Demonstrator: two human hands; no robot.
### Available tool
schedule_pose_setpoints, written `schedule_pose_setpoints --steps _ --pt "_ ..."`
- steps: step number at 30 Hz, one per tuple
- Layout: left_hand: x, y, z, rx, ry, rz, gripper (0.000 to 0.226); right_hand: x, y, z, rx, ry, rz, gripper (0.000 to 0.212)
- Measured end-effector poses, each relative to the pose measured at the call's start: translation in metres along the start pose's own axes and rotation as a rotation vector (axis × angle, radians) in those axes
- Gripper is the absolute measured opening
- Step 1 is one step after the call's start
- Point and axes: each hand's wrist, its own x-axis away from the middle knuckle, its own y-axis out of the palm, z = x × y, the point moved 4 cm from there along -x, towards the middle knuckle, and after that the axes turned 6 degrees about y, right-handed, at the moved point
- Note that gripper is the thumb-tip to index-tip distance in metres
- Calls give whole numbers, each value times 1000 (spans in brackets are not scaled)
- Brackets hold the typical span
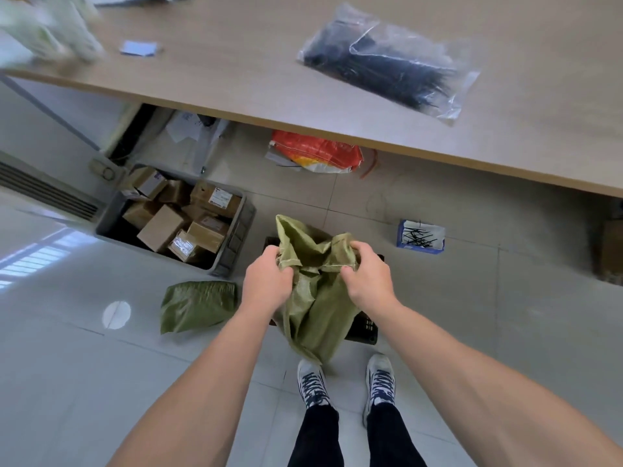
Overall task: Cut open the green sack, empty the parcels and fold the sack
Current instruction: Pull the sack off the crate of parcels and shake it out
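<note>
Sack hangs limp over the crate, yr left hand & right hand each clenched on its hem; prob light, floppy, slick, so grip hem corners.

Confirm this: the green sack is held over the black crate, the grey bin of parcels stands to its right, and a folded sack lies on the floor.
One point is wrong: the head view shows the grey bin of parcels to the left of the green sack, not its right. The sack is held over the black crate, and a folded sack lies on the floor.
</note>
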Motion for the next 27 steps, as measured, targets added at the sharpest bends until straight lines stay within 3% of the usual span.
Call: schedule_pose_setpoints --steps 3,7,11,15,18,23,27 --pt "9 -7 -9 -22 -95 -22 9 7 -9 7 112 76 -2 44" --pt "13 -21 11 56 17 56 6 19 -15 -4 -34 -5 38 46" --pt "22 -16 12 25 -67 19 5 23 -17 -3 18 62 9 52" --pt "19 -26 13 104 -60 150 8 21 -38 -12 -68 -34 74 50" --pt "19 -27 13 56 -107 115 12 19 -41 -15 99 -26 -4 46" --pt "16 -30 15 81 -84 131 11 16 -47 -25 0 -50 41 41" --pt "17 -36 16 69 -59 120 19 21 -41 -22 67 -37 20 36"
